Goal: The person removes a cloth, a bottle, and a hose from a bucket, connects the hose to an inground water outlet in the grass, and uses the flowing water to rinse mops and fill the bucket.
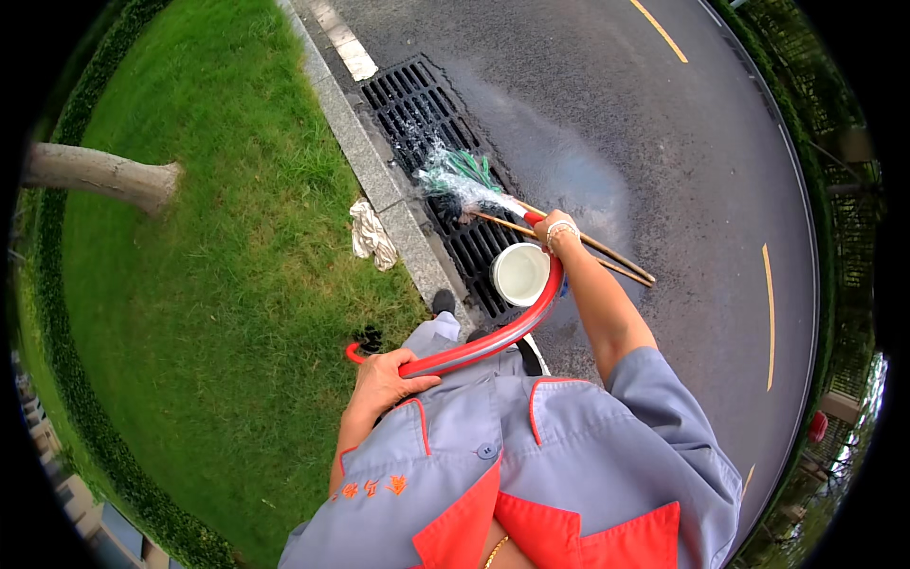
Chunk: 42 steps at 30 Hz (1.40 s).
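Note:
A red hose (474,353) with a grey stripe curves across my front. My left hand (387,381) is closed around it near my waist. Farther forward, my right hand (555,230), a bracelet at its wrist, grips the hose close to its end. Water (438,180) gushes from that end onto the green strands of a mop head (471,169) lying on a drain grate (417,93). Two wooden handles (611,258) slant under my right hand toward the road; a second mop head is partly hidden by spray. Below that hand stands a white bucket (498,266), apparently holding water.
A stone kerb (353,137) separates the grate from the grass (237,190) on my left. A crumpled pale cloth (373,235) lies on the grass beside it. A tree trunk (104,173) rises at far left. Wet asphalt road (682,171) stretches along the right.

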Tool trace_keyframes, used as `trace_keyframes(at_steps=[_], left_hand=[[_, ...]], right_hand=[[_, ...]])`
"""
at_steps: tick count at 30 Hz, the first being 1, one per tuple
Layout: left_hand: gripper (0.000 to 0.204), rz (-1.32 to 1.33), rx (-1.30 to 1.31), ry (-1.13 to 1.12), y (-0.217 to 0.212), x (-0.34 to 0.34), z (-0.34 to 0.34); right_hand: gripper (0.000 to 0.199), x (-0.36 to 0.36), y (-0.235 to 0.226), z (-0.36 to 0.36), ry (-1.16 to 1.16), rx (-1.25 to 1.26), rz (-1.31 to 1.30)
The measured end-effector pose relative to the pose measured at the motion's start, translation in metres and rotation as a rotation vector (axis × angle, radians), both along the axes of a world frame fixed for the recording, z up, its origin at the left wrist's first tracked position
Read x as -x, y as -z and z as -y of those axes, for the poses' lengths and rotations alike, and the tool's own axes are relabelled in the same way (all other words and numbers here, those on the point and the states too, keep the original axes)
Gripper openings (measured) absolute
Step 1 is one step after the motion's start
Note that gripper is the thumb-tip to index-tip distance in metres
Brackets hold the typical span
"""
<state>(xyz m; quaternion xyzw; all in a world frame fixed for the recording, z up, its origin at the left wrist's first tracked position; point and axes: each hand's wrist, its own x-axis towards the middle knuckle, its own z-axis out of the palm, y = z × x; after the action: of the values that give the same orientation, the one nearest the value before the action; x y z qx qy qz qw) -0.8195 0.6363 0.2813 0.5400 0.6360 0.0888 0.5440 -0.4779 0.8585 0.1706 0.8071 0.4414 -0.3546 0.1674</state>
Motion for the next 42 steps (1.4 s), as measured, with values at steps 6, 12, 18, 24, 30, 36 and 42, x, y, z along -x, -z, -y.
trace_keyframes(at_steps=[6,12,18,24,30,36,42], left_hand=[[0.045,0.003,0.042,-0.012,-0.004,-0.001,-0.004],[0.045,-0.023,-0.094,0.031,-0.002,-0.004,0.002],[0.046,-0.007,0.03,0.015,0.001,0.0,-0.003],[0.046,-0.05,-0.045,0.016,-0.003,-0.005,-0.005],[0.039,-0.023,-0.016,0.028,-0.003,-0.006,-0.003],[0.04,-0.025,0.036,0.0,-0.003,-0.007,-0.005],[0.04,-0.071,-0.015,0.027,-0.001,-0.011,-0.003]], right_hand=[[0.027,0.005,0.004,0.0,-0.122,-0.044,0.022],[0.028,-0.011,0.011,-0.011,-0.003,-0.113,0.027],[0.025,0.012,-0.009,-0.005,-0.064,0.005,0.011],[0.025,-0.002,-0.006,-0.015,-0.005,-0.044,0.03],[0.023,-0.003,-0.004,-0.008,-0.066,-0.038,0.038],[0.026,0.009,-0.012,0.0,-0.148,-0.035,0.03],[0.024,0.003,-0.023,-0.014,0.048,-0.059,0.011]])
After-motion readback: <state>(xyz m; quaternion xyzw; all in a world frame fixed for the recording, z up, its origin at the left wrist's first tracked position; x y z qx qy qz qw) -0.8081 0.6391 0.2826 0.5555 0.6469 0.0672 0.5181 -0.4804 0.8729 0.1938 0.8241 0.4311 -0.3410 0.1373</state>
